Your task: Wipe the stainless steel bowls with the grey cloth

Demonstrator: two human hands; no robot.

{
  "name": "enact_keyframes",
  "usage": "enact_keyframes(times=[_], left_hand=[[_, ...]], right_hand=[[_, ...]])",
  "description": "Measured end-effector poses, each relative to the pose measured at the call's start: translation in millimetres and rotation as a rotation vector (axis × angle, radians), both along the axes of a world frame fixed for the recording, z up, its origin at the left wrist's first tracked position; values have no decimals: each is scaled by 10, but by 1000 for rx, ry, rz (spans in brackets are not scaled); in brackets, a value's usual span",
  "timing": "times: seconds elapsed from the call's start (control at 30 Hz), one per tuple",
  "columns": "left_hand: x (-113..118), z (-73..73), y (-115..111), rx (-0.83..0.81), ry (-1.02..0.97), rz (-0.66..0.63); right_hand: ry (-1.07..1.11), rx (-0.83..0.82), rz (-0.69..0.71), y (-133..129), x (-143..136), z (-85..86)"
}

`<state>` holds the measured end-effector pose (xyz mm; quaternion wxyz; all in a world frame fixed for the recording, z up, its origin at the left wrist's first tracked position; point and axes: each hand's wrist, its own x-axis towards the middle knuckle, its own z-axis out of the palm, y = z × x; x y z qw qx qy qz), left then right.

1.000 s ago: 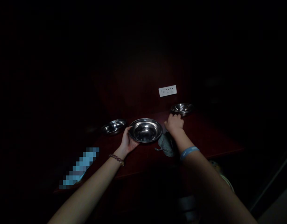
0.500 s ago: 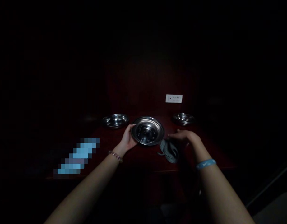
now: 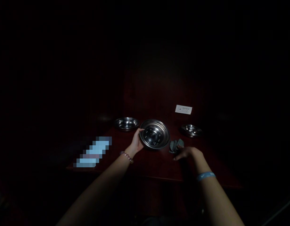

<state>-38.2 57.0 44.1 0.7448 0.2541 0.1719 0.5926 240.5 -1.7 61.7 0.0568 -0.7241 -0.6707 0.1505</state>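
The person's left hand (image 3: pixel 137 142) is gripping the left rim of a steel bowl (image 3: pixel 154 135), thumb over the edge, and is tilting it toward the viewer above the desk (image 3: pixel 149 168). The right hand (image 3: pixel 188 153) is bending down with thumb and fingers partly spread, its fingertips touching a bunched grey-green cloth (image 3: pixel 175 146) just beside the bowl; whether they are pinching it, one cannot tell. Behind, a shallow dish (image 3: pixel 126 125) is resting at left and shiny metalware (image 3: pixel 191 131) at right.
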Motion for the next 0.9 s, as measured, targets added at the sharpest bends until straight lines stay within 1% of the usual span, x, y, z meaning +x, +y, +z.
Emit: enact_keyframes(times=[0.03,0.1,0.2,0.27,0.3,0.37,0.43,0.47,0.53,0.57,0.6,0.63,0.67,0.7,0.73,0.77,0.83,0.87,0.9], left_hand=[[-2,-1,-6,-3,-2,-9],[-4,-2,-21,-5,-3,-38],[6,-7,-32,-11,9,-83],[20,-17,-26,-18,21,-87],[27,-24,-20,-22,26,-89],[41,-38,-9,-26,36,-99],[50,-49,-4,-23,42,-109],[53,-53,-4,-22,42,-108],[53,-53,-8,-22,42,-101],[50,-51,-12,-23,44,-100],[46,-48,-16,-25,48,-101],[41,-44,-20,-27,52,-102],[36,-41,-23,-28,56,-104],[31,-38,-27,-28,60,-104],[26,-35,-31,-27,62,-98],[23,-34,-33,-25,66,-94],[24,-29,-37,-20,75,-81],[28,-26,-39,-18,93,-96],[34,-20,-42,-24,112,-108]], right_hand=[[32,-26,9,14,68,-44],[38,39,-16,28,214,-142],[24,214,-173,19,405,-280],[82,332,-291,11,480,-301],[144,397,-350,10,496,-271],[319,556,-485,12,473,-120],[496,762,-640,11,369,126],[544,896,-623,7,286,262],[540,1220,-494,-6,72,504],[496,1346,-369,-11,-50,589],[450,1414,-200,-14,-174,642],[409,1434,-38,-14,-294,660],[359,1381,126,-8,-404,643],[301,1280,283,2,-501,595],[243,1152,407,18,-584,523],[179,1008,495,39,-651,436],[51,731,568,89,-744,251],[-4,619,568,114,-774,171],[-45,549,537,136,-799,109]])
